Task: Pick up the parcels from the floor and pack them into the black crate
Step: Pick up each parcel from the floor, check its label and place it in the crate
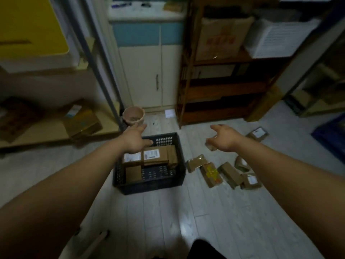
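Observation:
A black crate (119, 181) stands on the floor in the middle, with several brown parcels inside; two of them show white labels (151, 154). My left hand (135, 140) hovers over the crate's far left corner, fingers stretched out, holding nothing. My right hand (223, 137) hangs to the right of the crate, above the floor, fingers loosely spread and empty. Below it several brown parcels (211, 174) lie scattered on the floor. One more labelled parcel (257, 133) lies farther right.
A pinkish bucket (133, 114) sits behind the crate beside a grey pole (104, 75). A wooden shelf unit (224, 86) stands at the back right, a cabinet (149, 71) behind. A low shelf with boxes (82, 124) runs along the left. A blue bin (330, 135) is at far right.

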